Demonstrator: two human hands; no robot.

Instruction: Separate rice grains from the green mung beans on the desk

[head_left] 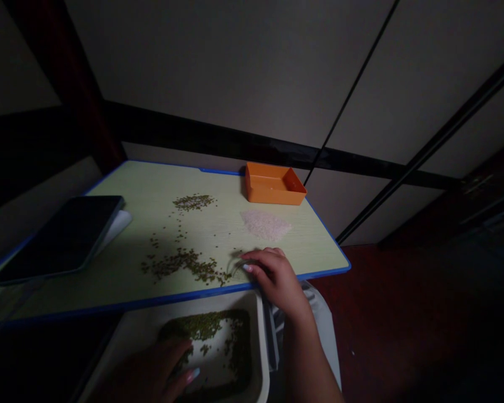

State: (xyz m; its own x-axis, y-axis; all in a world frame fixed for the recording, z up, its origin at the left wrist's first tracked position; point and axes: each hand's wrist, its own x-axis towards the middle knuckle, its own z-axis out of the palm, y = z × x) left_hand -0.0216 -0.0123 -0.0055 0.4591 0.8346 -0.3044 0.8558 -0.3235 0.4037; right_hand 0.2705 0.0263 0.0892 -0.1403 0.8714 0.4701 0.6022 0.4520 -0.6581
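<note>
My right hand (273,274) rests near the front edge of the pale table (151,196), fingers curled over a small clear object (237,267) I cannot make out. Green beans (185,263) lie scattered just left of it, with a smaller heap (193,201) farther back. A pile of white rice (265,224) lies behind my right hand. My left hand (151,372) holds the rim of a white tray (258,336) below the table edge; beans (218,336) lie inside it. The left fingers are dark and partly hidden.
An orange box (275,184) stands at the table's back right edge. A dark tablet (63,235) lies on the left over a white sheet (117,224). The wall rises behind; dark red floor lies to the right.
</note>
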